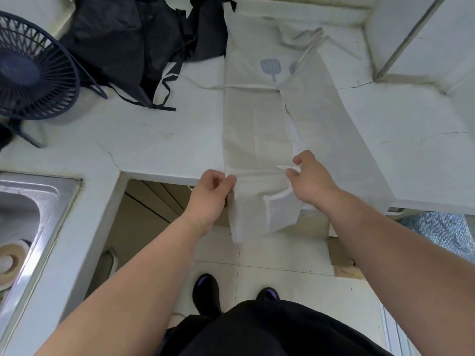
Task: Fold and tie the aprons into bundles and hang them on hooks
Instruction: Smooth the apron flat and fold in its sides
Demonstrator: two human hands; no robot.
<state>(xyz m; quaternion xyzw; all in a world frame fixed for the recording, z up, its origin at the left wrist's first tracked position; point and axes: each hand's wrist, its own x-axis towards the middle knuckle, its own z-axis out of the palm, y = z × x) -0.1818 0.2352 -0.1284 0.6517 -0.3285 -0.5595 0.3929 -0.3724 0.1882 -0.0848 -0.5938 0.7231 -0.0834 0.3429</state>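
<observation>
A dark blue round wire-grille fan stands on the left of a white, cracked stone countertop. A stainless steel sink is set into it. Pale square floor tiles lie below.

A cream cloth apron with a blue spatula print is laid lengthwise on the white counter, partly folded along its length, its near end hung over the counter's edge. A black fabric apron is left crumpled at the far left, its ties trailed loose.
</observation>
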